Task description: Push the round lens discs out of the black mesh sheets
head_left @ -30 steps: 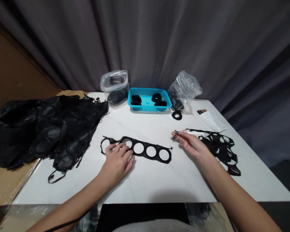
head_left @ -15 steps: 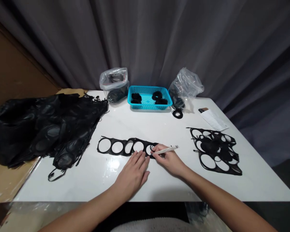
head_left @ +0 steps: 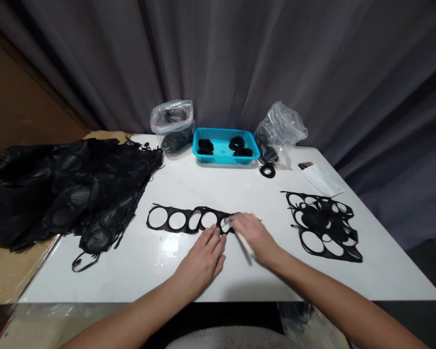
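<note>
A black strip of thin sheet material (head_left: 169, 211) with several large round holes lies across the middle of the white table. My left hand (head_left: 200, 259) rests flat on the table, its fingertips on the strip's lower edge. At the strip's right end, my right hand (head_left: 255, 235) is closed around a slim white pen-like tool (head_left: 245, 248). The rear of the tool points down toward me, slightly blurred. My right fingers hide its tip and part of the strip near the rightmost hole.
A blue basket (head_left: 225, 160) with black rings stands at the back, between two clear plastic bags (head_left: 172, 121) holding black pieces. Black sheet scraps (head_left: 105, 174) heap at left. Another holed black sheet (head_left: 314, 218) lies at right, below a white paper (head_left: 321, 179).
The white tool in my right hand has swung from pointing right to pointing down toward me. My right hand has turned over it. My left hand has stayed nearly still.
</note>
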`<control>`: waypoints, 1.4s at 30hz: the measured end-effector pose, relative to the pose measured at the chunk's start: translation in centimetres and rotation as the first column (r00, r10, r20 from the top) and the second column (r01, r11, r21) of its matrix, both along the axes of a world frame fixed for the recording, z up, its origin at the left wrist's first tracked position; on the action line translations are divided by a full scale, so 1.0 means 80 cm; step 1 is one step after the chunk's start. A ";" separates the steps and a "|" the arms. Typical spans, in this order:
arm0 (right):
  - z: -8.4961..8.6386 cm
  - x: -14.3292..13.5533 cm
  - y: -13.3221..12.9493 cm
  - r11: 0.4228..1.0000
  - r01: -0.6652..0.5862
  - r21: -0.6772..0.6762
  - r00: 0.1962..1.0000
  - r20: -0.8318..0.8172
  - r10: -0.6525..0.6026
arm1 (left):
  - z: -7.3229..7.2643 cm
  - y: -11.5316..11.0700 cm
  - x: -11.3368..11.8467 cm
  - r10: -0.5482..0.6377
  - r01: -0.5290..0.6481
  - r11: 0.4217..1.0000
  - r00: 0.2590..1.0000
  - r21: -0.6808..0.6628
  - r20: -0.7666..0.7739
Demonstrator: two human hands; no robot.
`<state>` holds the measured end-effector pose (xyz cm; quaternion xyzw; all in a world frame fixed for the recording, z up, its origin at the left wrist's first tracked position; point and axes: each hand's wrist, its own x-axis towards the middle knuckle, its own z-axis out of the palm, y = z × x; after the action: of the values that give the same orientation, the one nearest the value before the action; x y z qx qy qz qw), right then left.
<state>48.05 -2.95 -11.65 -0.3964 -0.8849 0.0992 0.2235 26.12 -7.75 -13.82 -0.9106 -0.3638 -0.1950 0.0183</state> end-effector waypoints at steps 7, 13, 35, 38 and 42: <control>0.011 0.089 0.089 0.737 0.595 -0.319 0.700 -0.244 -0.671 | 0.004 0.002 -0.004 -0.013 0.014 1.000 1.000 -0.023 0.019; 0.016 0.094 0.062 0.551 0.086 -0.830 0.322 -0.500 -0.804 | 0.024 0.010 0.015 -0.077 0.087 0.991 0.993 -0.106 0.089; 0.006 0.044 -0.037 0.852 0.104 -0.513 0.910 -0.296 -0.289 | 0.000 0.007 0.043 -0.141 0.141 0.987 0.990 -0.077 0.000; 0.009 0.041 -0.041 0.892 0.111 -0.439 0.931 -0.269 -0.248 | 0.000 0.007 0.043 -0.142 0.142 0.988 0.990 -0.068 0.004; 0.008 0.030 -0.056 0.954 0.092 -0.286 0.980 -0.145 -0.138 | -0.001 0.008 0.044 -0.139 0.138 0.988 0.990 -0.069 -0.004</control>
<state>50.44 -7.40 -11.02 -0.4652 -0.8164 0.2411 0.2427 29.66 -7.08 -13.91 -0.9346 -0.3061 -0.1793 -0.0252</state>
